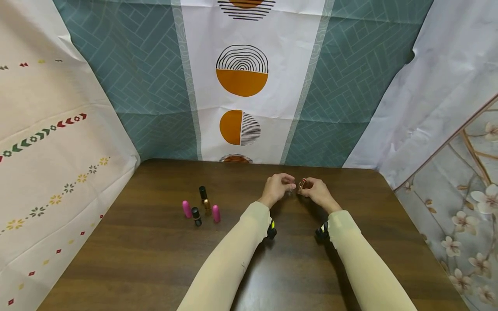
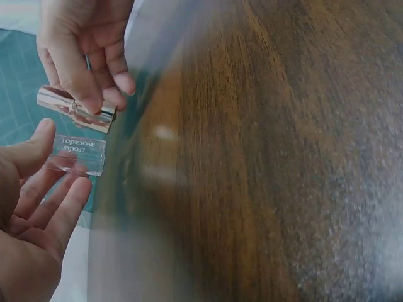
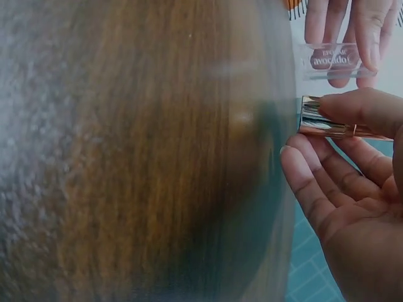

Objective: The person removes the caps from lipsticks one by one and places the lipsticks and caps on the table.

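Near the back of the table, right of the middle, both hands are raised close together. My left hand (image 1: 274, 190) pinches a clear rectangular lipstick cap (image 2: 80, 155) between thumb and fingers; printed lettering on it includes "avocado". Facing it, my right hand (image 1: 317, 193) holds a shiny rose-gold lipstick tube (image 3: 315, 116), thumb on one side and fingers on the other. Cap and tube are apart, side by side with a small gap in the left wrist view. In the head view, the fingers hide most of the cap.
Left of the hands stands a group of small cosmetic tubes: a pink one (image 1: 186, 209), another pink one (image 1: 216, 213), a black one (image 1: 196, 217), a second black one (image 1: 203, 192) and a gold one (image 1: 207, 204). Patterned cloth (image 1: 155, 86) hangs behind the wooden table (image 1: 128, 259).
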The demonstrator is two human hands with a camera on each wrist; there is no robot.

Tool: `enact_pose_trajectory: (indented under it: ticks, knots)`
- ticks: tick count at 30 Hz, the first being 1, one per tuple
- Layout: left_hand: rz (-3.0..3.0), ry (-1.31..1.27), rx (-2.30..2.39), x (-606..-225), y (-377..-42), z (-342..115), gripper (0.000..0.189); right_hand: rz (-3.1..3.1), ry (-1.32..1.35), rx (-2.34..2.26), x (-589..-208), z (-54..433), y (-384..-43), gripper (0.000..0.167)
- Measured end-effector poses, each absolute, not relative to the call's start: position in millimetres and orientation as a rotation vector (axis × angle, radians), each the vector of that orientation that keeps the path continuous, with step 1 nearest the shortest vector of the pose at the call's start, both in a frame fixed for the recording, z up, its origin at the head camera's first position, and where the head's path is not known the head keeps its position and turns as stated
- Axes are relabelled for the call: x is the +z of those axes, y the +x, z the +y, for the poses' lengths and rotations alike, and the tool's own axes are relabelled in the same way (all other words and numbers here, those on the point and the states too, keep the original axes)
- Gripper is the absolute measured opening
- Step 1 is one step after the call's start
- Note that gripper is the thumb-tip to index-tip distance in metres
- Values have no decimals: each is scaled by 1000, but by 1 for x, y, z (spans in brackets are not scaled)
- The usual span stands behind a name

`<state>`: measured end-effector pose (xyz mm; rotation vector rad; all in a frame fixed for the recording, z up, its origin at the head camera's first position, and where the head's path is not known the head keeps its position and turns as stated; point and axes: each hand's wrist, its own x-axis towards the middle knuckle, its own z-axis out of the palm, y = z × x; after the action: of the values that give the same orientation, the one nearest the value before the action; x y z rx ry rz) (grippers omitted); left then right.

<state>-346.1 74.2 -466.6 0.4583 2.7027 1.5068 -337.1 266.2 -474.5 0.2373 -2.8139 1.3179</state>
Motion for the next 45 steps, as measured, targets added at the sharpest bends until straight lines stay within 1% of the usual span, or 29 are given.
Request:
enact_pose_trajectory:
  ticks: [8, 15, 23, 28, 31, 35, 41, 45]
  knots:
    - [2644, 455, 1544, -468, -345, 76, 28, -2843, 237, 1252, -479, 263, -339, 27]
    - [2616, 429, 1570, -473, -344, 78, 27, -2846, 218, 1241, -481, 258, -338, 25]
    - [2633, 436, 1532, -477, -344, 82, 27, -2856, 198, 1227, -483, 255, -337, 36]
    - [2698, 449, 1457, -480, -346, 85, 27, -2852, 184, 1233, -485, 254, -336, 31]
    - [2682, 431, 1474, -481, -347, 84, 33, -2847, 190, 1244, -486, 255, -335, 30]
    - [2624, 416, 1545, -479, -344, 79, 45, -2827, 191, 1350, -485, 257, -333, 41]
    - [2663, 489, 1568, -473, -343, 68, 41, -2784, 226, 1620, -476, 263, -330, 72]
    - [2657, 538, 1587, -470, -343, 61, 43, -2808, 259, 1700, -470, 267, -327, 82]
